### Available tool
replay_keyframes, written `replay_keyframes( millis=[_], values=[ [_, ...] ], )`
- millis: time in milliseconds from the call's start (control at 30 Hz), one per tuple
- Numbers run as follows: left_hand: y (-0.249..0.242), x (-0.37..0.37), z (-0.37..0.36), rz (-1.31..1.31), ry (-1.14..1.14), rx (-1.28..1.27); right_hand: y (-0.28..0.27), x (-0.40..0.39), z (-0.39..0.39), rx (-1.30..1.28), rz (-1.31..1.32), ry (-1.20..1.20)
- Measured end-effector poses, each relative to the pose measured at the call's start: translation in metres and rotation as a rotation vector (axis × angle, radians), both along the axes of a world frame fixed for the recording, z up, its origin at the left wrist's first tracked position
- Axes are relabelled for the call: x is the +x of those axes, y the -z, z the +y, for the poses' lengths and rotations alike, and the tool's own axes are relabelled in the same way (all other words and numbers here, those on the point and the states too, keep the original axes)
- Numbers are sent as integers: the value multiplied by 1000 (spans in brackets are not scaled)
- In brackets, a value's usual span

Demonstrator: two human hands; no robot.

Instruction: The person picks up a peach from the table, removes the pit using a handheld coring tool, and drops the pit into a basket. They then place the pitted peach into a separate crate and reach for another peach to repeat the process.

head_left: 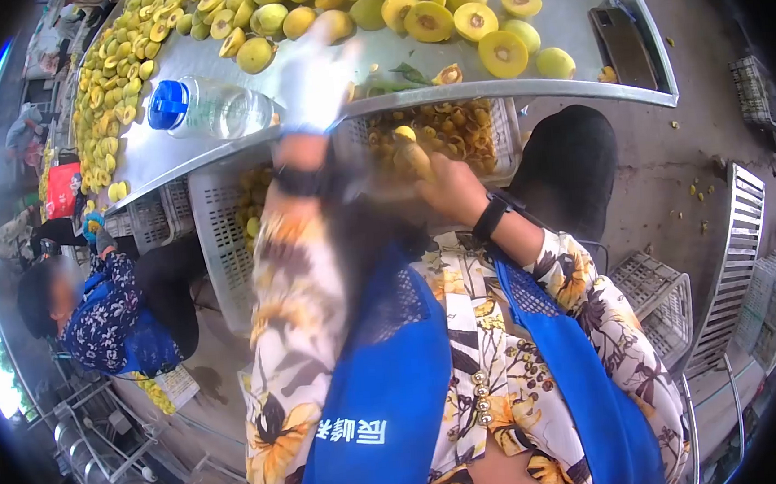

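Observation:
My left hand (318, 80), in a white glove, reaches over the metal table (563, 45); its fingers are smeared by motion and overlap the near edge of the yellow peaches (429, 21), several of them cut in half. Below the table edge, my right hand (453, 188) is bare and closed around a small, elongated yellowish thing (412, 157) with a brighter yellow tip; its kind I cannot tell. Behind that hand, a crate (506, 148) holds brownish-orange peach scraps (461, 129). A clear bottle with a blue cap (169, 104) lies left of my gloved hand.
Many halved peaches (113, 104) cover the table's left side. A dark phone (623, 46) lies near its right corner. Left of me, a white crate (220, 245) stands below the edge, and a person in a blue vest (123, 314) sits beyond. A slatted metal rack (731, 263) stands to the right.

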State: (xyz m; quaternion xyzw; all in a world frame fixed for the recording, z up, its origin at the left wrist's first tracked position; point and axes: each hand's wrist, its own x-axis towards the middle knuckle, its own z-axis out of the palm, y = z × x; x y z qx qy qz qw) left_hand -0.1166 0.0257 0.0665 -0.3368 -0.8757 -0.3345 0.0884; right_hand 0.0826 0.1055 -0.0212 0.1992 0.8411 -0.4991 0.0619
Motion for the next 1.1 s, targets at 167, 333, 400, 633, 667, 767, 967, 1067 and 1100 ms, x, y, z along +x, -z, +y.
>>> replay_keyframes(
  millis=[167,333,400,633,667,767,967,1067,1100],
  values=[
    [26,-3,127,3,5,-573,-17,22,29,36,11,181],
    [38,-16,121,-41,51,-520,-33,28,27,10,136,333],
    [38,-14,103,-15,101,-343,-42,23,32,-79,169,382],
    [-6,40,12,-1099,483,85,-44,-3,43,-221,495,282],
    [-13,49,10,-1217,510,111,-38,-6,40,-246,592,229],
    [-8,73,-4,-1014,336,373,-36,-12,26,-562,554,307],
    [27,123,-2,-1143,0,886,-47,-6,11,-890,229,411],
    [39,115,-11,-1256,-214,918,-49,-4,8,-658,101,375],
    [38,110,-17,-1204,-231,820,-50,-4,7,-562,95,365]
  ],
)
